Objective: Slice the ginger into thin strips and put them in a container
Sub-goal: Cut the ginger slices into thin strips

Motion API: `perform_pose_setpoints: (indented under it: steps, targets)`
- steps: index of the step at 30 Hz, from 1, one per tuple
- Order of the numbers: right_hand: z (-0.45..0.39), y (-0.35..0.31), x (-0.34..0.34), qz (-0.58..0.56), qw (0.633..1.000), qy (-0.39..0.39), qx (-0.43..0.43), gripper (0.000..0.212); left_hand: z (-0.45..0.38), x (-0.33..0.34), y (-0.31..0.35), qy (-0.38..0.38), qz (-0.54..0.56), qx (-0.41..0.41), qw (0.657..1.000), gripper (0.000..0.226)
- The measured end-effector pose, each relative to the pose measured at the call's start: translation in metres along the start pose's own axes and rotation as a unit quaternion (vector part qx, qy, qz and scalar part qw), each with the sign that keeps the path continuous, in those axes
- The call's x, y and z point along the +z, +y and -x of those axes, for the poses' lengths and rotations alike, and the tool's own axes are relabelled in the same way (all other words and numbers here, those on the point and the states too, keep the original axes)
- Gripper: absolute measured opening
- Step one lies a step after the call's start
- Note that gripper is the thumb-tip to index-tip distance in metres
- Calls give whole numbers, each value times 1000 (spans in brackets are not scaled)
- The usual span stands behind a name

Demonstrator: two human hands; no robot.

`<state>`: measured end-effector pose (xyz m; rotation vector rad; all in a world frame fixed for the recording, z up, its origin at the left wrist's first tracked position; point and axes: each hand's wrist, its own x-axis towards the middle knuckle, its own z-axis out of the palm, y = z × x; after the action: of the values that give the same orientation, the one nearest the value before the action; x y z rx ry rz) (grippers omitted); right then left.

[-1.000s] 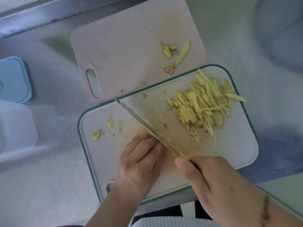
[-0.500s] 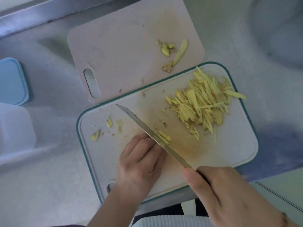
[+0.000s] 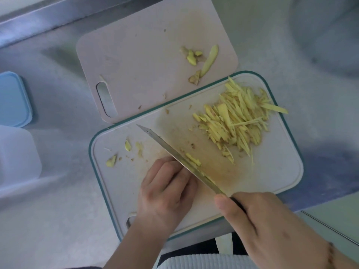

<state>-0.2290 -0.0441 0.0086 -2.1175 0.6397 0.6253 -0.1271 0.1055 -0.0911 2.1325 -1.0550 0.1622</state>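
Note:
A white cutting board with a teal rim (image 3: 272, 177) lies in front of me. A heap of thin yellow ginger strips (image 3: 237, 121) covers its far right part. My right hand (image 3: 272, 228) grips the dark handle of a knife (image 3: 174, 152) whose blade slants across the board to the upper left. A few cut ginger bits (image 3: 193, 159) lie against the blade's right side. My left hand (image 3: 167, 189), fingers curled, sits just left of the blade; whatever ginger it holds down is hidden under the fingers. A translucent container (image 3: 17, 152) stands at the left edge.
A second, pale pink board (image 3: 139, 61) lies behind, carrying ginger peel and trimmings (image 3: 200, 61). Small ginger scraps (image 3: 120, 154) sit on the white board's left part. A blue lid (image 3: 13, 100) lies at the far left on the steel counter (image 3: 48, 220).
The knife has drawn back toward me and its tip now sits lower on the board. A few fresh ginger bits lie beside the blade. My left hand has stayed put.

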Motion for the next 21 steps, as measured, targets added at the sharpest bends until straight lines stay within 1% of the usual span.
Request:
perform_pose_setpoints:
  steps: [3, 4, 6, 8, 10, 12, 14, 16, 18, 21]
  targets:
    - [-1, 2, -2, -1, 1000, -7, -6, 73, 1, -1, 0, -3, 4, 6, 1000, 10]
    - [-2, 1, -2, 3, 1000, -6, -7, 72, 2, -2, 0, -5, 3, 9, 1000, 7]
    - [-2, 0, -2, 6, 1000, -11, -5, 63, 3, -3, -2, -1, -1, 13, 1000, 3]
    - [0, -1, -2, 12, 1000, -20, -5, 59, 4, -3, -3, 2, -4, 12, 1000, 6]
    - [0, 0, -2, 8, 1000, -14, -3, 61, 6, -3, -4, 3, -6, 10, 1000, 8]
    - [-3, -1, -1, 3, 1000, -15, -4, 64, 7, -4, -4, -1, -6, 9, 1000, 10]
    - [-13, -1, 1, -8, 1000, -24, -16, 75, 6, -3, -5, -1, -6, 11, 1000, 12]
    - [-23, -5, 3, -6, 999, -27, -28, 75, 5, -3, -5, 2, -2, 11, 1000, 17]
    - [-25, -8, 4, -4, 999, -19, -29, 71, 5, -3, -3, 8, 3, 5, 1000, 26]
    - [-12, -4, 3, -10, 1000, 2, -20, 76, 4, -4, -3, 14, 2, 0, 1000, 24]
